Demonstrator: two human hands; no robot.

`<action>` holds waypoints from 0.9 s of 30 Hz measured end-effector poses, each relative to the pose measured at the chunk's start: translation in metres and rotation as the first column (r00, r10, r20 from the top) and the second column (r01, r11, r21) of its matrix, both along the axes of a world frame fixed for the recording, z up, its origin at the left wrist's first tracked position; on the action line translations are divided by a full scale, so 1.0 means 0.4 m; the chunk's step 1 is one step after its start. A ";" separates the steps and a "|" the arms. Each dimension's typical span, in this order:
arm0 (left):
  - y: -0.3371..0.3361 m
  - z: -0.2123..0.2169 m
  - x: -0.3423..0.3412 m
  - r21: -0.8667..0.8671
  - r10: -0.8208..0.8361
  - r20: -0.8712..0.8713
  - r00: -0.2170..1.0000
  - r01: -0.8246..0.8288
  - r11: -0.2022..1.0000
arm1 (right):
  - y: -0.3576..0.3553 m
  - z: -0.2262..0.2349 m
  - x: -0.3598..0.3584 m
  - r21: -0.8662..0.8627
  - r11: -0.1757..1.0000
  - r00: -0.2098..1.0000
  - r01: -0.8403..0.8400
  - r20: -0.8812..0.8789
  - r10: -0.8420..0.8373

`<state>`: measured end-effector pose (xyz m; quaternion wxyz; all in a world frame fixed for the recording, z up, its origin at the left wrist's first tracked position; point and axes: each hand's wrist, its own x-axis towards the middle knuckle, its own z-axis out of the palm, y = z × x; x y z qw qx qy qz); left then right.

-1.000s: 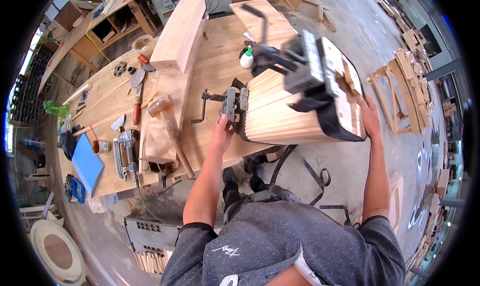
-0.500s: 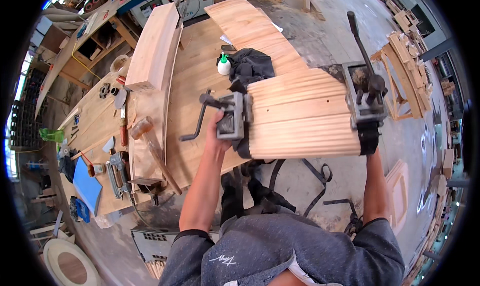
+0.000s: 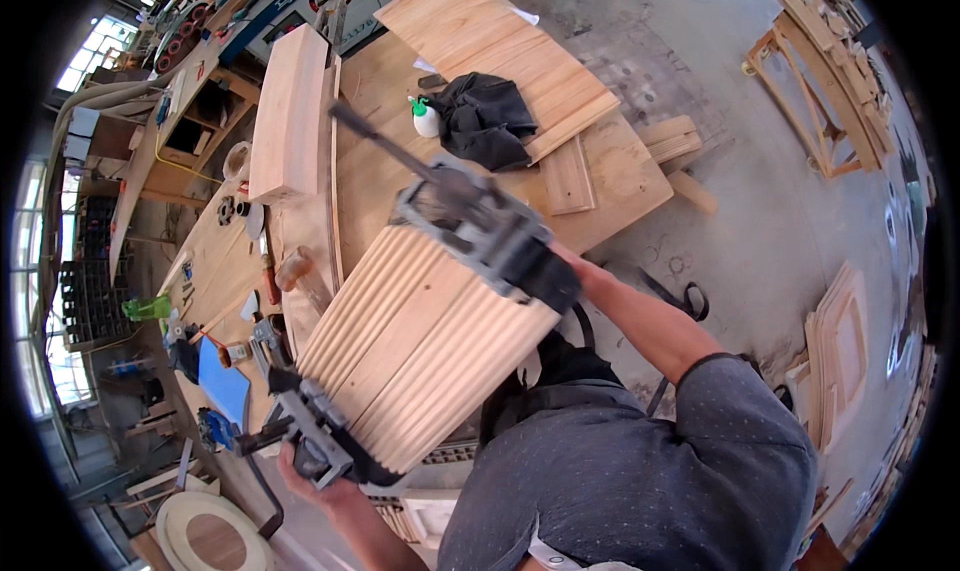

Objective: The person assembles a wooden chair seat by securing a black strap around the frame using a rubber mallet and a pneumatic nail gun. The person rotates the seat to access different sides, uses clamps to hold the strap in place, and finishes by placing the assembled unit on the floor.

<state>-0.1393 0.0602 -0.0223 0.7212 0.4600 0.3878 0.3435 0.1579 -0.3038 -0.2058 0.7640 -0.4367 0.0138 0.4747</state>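
Hands at both ends: my left grip (image 3: 318, 476) clutches the lower clamp (image 3: 310, 433), my right grip, hidden, cannot be judged, behind the upper clamp (image 3: 480, 233). The ribbed wooden panel (image 3: 420, 346), tilted between them over the surface (image 3: 380, 171), could slip if one clamp loosens.

Panel (image 3: 420, 341) gripped between both hands: pale tan wood, ribbed in parallel strips. Clamps at each grip, left (image 3: 315, 441) and right (image 3: 490, 236): grey metal, black parts. Beyond the right grip: black cloth (image 3: 485, 121), white glue bottle (image 3: 427, 121) with green cap. Beside the left grip: blue sheet (image 3: 222, 381). Sleeve (image 3: 640, 461): grey-blue, finely dotted.
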 end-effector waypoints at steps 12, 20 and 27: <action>-0.060 0.180 0.068 0.049 0.173 -0.088 0.981 -0.169 0.984 | 0.140 -0.189 0.072 0.039 0.985 0.909 -0.170 -0.379 0.172; -0.134 0.235 0.172 0.088 0.130 -0.143 0.981 -0.118 0.989 | 0.064 0.014 -0.025 -0.297 0.852 0.842 0.431 0.470 -0.263; 0.010 0.077 0.233 0.679 -0.265 -0.190 0.945 0.321 0.660 | 0.126 -0.036 0.102 -0.414 0.732 0.803 0.542 0.511 -0.305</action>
